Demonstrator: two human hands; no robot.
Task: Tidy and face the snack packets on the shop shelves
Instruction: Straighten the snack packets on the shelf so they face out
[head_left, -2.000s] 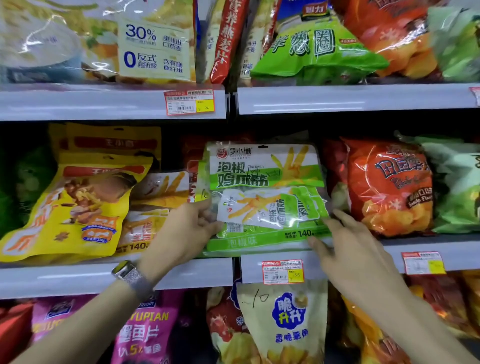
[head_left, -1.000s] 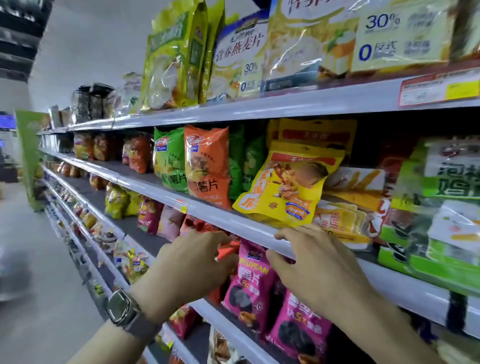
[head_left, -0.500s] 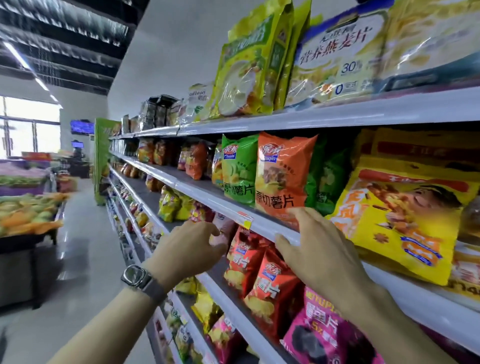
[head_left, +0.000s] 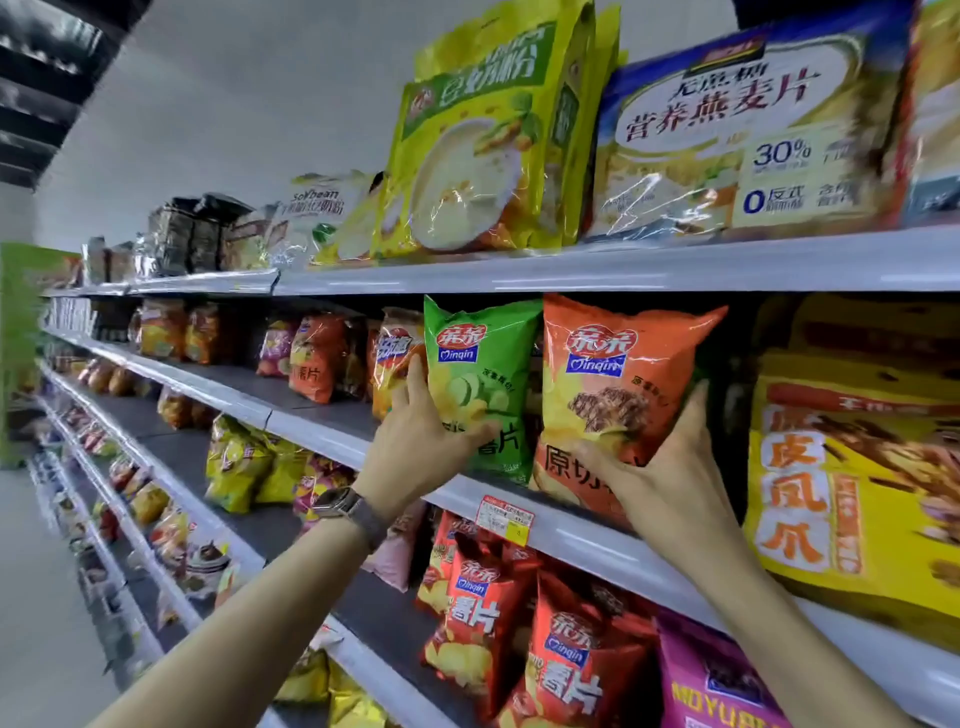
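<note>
So we're at the middle shelf (head_left: 582, 540), which runs from near right off to far left, with bags stood upright along its front lip so their printed faces show to the aisle. The big yellow packet (head_left: 841, 467) on the right leans forward over the lip.

The two we're working on are just left of it. The orange chip bag (head_left: 618, 364) and the green chip bag (head_left: 478, 364) stand side by side, touching, logos facing out. Our guess is that we've got one in each hand to square the pair up and pull them level with the shelf front.

Now the grips. The right hand (head_left: 670, 478) is wrapped round the orange bag's lower right corner, thumb across the front and fingers curled up its right edge. It's a proper clasp, not wide open.

The left hand (head_left: 421, 452) is looser. Its thumb lies on the green bag's lower front and its fingers are fairly straight, slid up along the bag's left edge, so it's more of a pinch. We can't see whether those fingers reach behind the bag.

The watch (head_left: 337, 504) sits on the left wrist, and the price tag (head_left: 506, 519) is clipped to the lip below the two bags.
</note>
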